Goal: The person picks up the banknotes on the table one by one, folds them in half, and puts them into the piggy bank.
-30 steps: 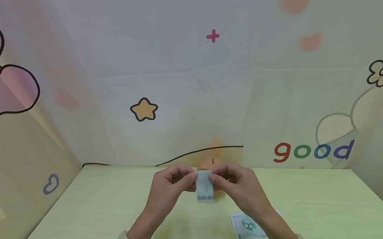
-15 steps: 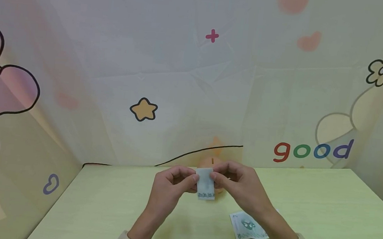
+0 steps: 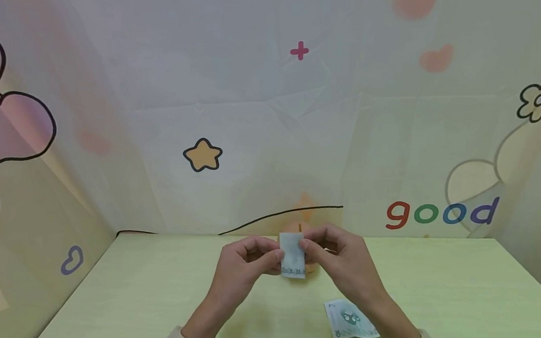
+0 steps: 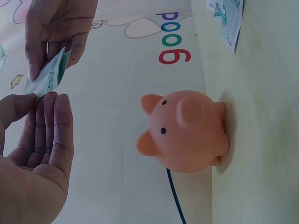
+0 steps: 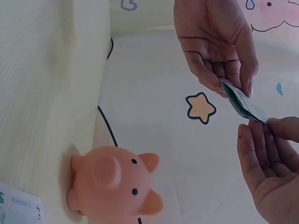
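Note:
Between my two hands, above the table, is a small folded banknote, pale green with dark print along its lower edge. My left hand pinches its left side between thumb and fingers. Thumb and fingers of my right hand pinch the opposite side, near the upper corner. In both wrist views the note's folded layers show edge-on. An orange piggy bank stands on the table beyond the hands; in the head view they and the note mostly hide it, though the slot on its top shows.
Another banknote with a green print lies on the table, partly covered by my right forearm. A patterned cloth backdrop rises behind the table's far edge.
Both hands still pinch the folded note. It has risen slightly, and my right fingers now sit a little higher on it than the left ones.

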Available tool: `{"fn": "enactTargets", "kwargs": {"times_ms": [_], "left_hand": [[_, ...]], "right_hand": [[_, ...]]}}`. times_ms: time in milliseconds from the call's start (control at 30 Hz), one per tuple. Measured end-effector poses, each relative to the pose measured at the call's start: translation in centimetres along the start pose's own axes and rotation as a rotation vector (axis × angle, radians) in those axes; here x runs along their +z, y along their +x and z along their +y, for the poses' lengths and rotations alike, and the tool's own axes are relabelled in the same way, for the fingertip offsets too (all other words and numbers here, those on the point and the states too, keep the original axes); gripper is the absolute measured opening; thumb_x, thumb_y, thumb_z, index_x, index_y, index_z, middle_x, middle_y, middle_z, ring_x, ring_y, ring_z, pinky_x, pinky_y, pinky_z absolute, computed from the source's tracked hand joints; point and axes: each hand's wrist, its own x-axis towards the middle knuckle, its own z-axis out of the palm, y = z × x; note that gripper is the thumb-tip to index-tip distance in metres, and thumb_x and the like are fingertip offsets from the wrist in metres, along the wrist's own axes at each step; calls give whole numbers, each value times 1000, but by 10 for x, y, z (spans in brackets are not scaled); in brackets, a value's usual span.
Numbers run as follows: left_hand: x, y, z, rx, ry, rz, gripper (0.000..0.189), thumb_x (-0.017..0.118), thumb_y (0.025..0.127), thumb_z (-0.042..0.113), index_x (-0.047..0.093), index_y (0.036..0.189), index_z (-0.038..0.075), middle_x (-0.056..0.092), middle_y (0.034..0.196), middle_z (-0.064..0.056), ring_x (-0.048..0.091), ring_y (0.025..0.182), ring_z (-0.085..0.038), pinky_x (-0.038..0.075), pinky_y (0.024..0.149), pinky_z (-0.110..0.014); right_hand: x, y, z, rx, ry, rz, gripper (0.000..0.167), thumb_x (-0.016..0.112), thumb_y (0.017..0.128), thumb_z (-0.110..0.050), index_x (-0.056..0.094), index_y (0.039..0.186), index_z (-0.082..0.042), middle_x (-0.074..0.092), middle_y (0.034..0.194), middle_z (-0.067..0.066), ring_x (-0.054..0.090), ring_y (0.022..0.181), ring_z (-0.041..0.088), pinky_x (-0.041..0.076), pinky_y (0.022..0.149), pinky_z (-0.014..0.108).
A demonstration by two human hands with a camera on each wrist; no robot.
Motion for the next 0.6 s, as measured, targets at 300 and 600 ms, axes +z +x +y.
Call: {"fn": "enactTargets", "kwargs": {"times_ms": [300,600], "left_hand": [[1,0,-2,14,14,-13,12,76,97,2,73,102,-9,73,93,-12,72,79,-19,66,78,-35],[4,-1,-3,-13,-3,-22,15,78,95,2,74,103,-9,73,94,-11,71,79,-19,66,79,-35]], "right_hand": [[0,0,-2,0,22,11,12,76,100,-11,75,108,-3,75,99,6,75,86,19,62,83,29],[-2,0,-2,-7,38,32,12,75,101,-11,74,108,-2,75,100,7,75,86,20,63,84,31]]}}
